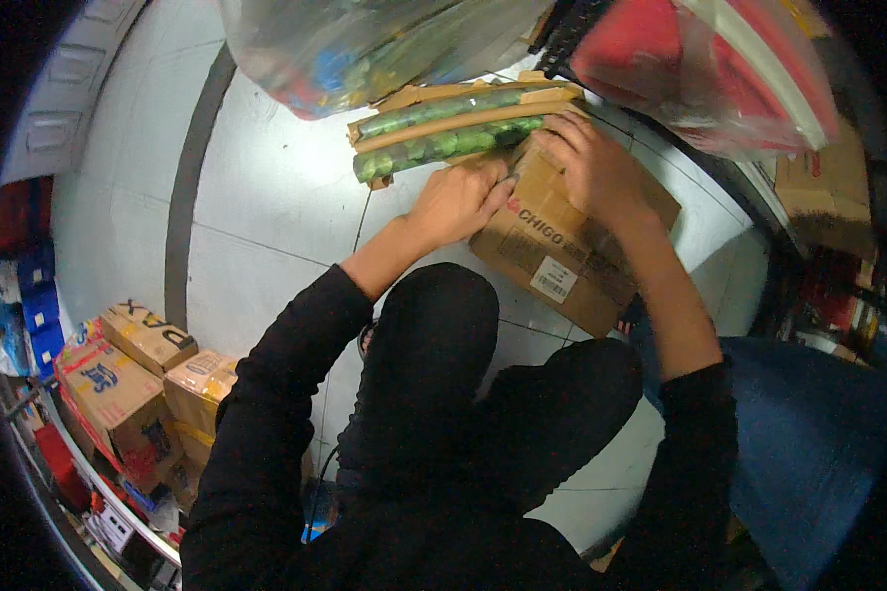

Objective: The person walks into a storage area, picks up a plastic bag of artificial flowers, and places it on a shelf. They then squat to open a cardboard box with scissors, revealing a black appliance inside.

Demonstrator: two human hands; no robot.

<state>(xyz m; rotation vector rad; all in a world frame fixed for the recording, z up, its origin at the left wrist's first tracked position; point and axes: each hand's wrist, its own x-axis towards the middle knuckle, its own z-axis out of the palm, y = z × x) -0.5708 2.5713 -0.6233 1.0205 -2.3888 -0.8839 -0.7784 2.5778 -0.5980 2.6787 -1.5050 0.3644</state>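
A brown cardboard box [562, 266] lies on the white tiled floor in front of my knees. Its flaps are folded back, and rows of green packets [434, 146] show along its far open edge. My left hand [460, 202] presses on the near edge of the opening, fingers bent against the cardboard. My right hand [591, 163] rests on top of the box with its fingertips at the flap beside the green packets. Whether either hand actually grips a flap is hard to tell. Both arms wear black sleeves.
A clear plastic bag [365, 49] with coloured packages lies beyond the box, and a bag with red contents [700, 69] sits at the upper right. Several cardboard boxes [138, 384] stack at the lower left. A blue stool or cushion [808, 443] is at my right.
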